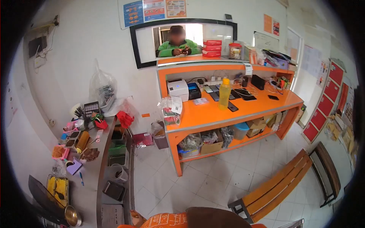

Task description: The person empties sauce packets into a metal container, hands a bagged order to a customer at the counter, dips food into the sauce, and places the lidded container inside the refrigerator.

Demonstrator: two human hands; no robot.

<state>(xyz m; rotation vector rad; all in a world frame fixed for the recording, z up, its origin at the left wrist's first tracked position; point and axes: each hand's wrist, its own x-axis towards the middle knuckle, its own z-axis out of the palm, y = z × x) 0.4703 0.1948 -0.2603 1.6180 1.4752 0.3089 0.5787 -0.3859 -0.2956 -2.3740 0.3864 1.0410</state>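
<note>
Low in the head view, part of my left hand (137,219) shows beside my orange printed clothing (163,220). It is small and cut off by the frame's lower edge, so its fingers and anything in them cannot be made out. Nearest to it is the front edge of the grey counter (99,171), with a dark tray (114,191) on the shelving beneath. My right hand is out of view. A dark brown shape (215,217) covers the bottom middle, next to the orange cloth.
An orange desk (201,121) holds a yellow bottle (224,95), a label printer (177,89) and several phones. A wooden bench (273,182) stands at right. Beyond the window, a person in a green jacket (165,47) holds something small. A brass bowl (73,216) sits lower left.
</note>
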